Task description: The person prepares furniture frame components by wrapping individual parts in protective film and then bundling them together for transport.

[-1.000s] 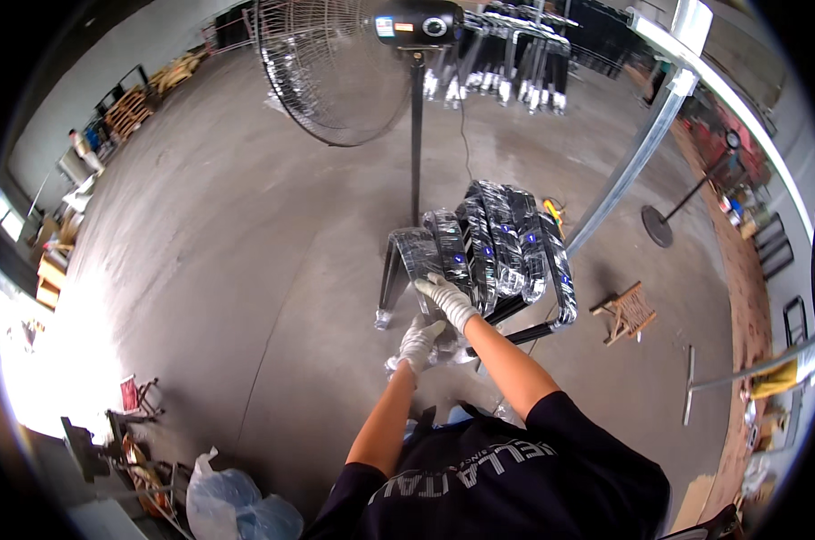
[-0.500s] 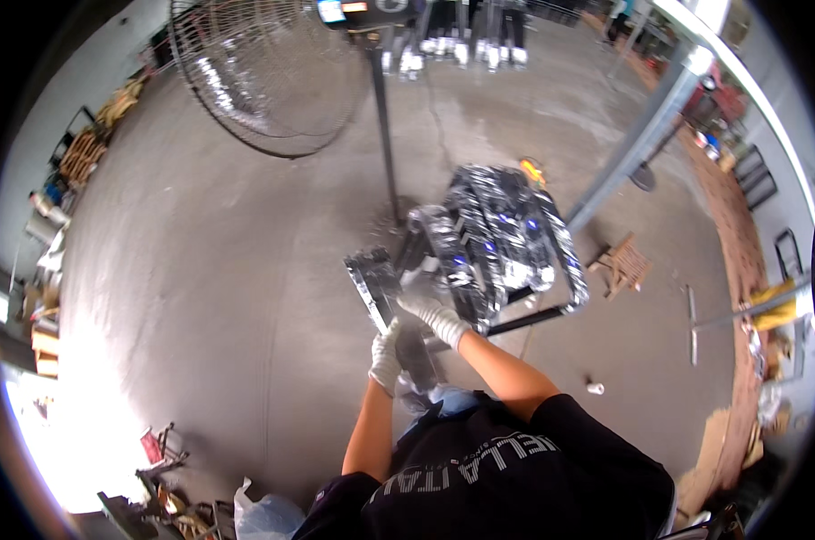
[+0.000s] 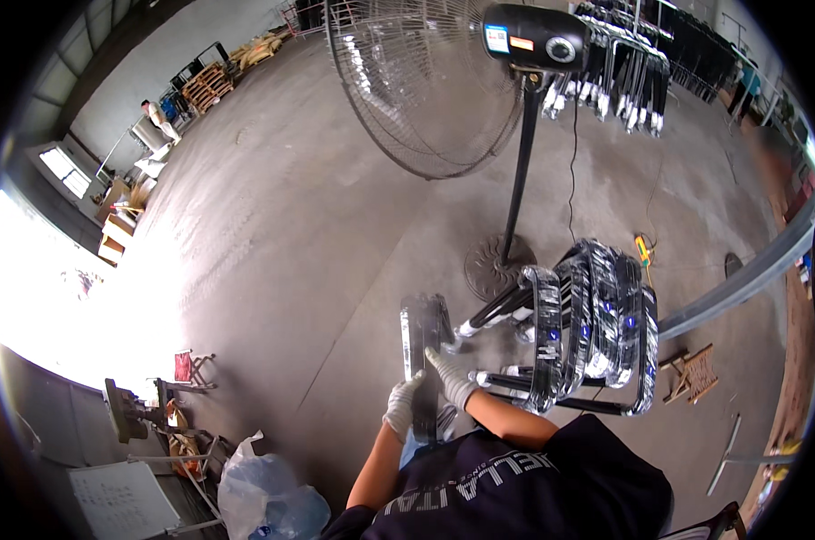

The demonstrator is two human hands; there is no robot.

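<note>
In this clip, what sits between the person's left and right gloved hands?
The head view shows a black, plastic-wrapped piece between the left hand and right hand; no bare stretch of floor shows between them there.

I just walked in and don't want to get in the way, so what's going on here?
A person in pale gloves has the left hand and right hand on a film-wrapped black frame close in front of them. A row of similar bent frames stands to its right. Beyond is a pedestal fan, and a folding stool sits right of the row.
</note>
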